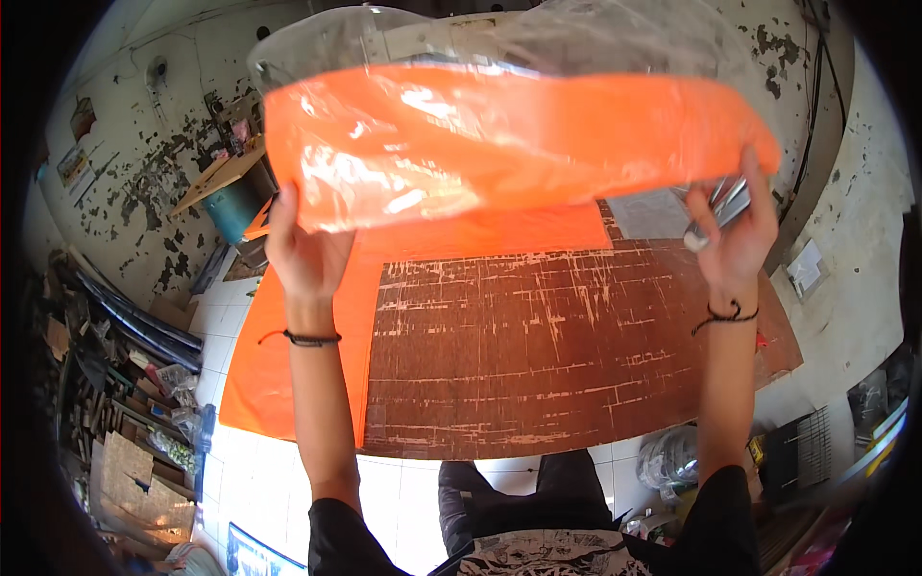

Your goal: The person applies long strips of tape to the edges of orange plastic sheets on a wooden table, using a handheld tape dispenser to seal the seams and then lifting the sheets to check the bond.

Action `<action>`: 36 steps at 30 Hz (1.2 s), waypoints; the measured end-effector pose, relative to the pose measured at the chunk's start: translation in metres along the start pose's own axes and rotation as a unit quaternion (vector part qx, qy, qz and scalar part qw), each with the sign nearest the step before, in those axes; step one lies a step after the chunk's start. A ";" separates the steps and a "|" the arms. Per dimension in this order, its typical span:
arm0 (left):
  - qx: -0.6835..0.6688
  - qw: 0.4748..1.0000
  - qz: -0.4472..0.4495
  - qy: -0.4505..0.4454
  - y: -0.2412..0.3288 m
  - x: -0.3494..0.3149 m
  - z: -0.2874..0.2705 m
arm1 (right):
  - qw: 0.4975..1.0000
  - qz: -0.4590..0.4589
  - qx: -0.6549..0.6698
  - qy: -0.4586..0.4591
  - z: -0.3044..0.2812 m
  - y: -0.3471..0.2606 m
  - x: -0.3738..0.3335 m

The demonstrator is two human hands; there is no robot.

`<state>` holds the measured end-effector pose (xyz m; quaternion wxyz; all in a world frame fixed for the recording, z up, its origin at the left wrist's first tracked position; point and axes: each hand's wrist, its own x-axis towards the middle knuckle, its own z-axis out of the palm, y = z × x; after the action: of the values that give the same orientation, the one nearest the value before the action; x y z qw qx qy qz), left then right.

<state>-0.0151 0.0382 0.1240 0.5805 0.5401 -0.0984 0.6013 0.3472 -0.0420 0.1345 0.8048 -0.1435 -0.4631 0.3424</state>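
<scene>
Raised above the table, a folded orange plastic sheet [519,134] lies inside a clear plastic bag [317,43], its clear part rising above the orange. My left hand [305,245] is closed on the lower left corner of this bundle. At the right end, my right hand [744,235] grips the bundle too, its fingers bent. A shiny silver-grey item [735,204] shows against the right fingers; its kind is unclear. Below, more orange plastic sheeting [288,384] covers the table's left side and runs along its far part, partly hidden by the bundle.
The brown wooden table [538,355] has a worn, scratched top. A clear-grey plastic sheet [658,213] rests at its far right. Beyond the left corner stands a teal drum [233,209] under a board. Cluttered shelves [144,413] line the left; a wire rack [807,446] sits at lower right.
</scene>
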 end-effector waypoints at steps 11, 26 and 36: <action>0.236 0.860 -0.322 0.318 -0.060 -0.166 0.014 | 0.904 0.323 -0.150 0.239 -0.064 0.065 -0.150; 0.390 0.742 -0.274 0.471 -0.061 -0.237 0.087 | 0.842 0.382 -0.334 0.183 -0.070 0.013 -0.225; 0.446 0.664 -0.190 0.569 -0.074 -0.273 0.103 | 0.789 0.195 -0.583 0.011 -0.082 0.007 -0.228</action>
<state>0.0291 -0.1774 -0.0810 0.3153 0.2939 0.6357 0.6404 0.3364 -0.1862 -0.0600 0.4900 -0.6761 -0.5279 0.1552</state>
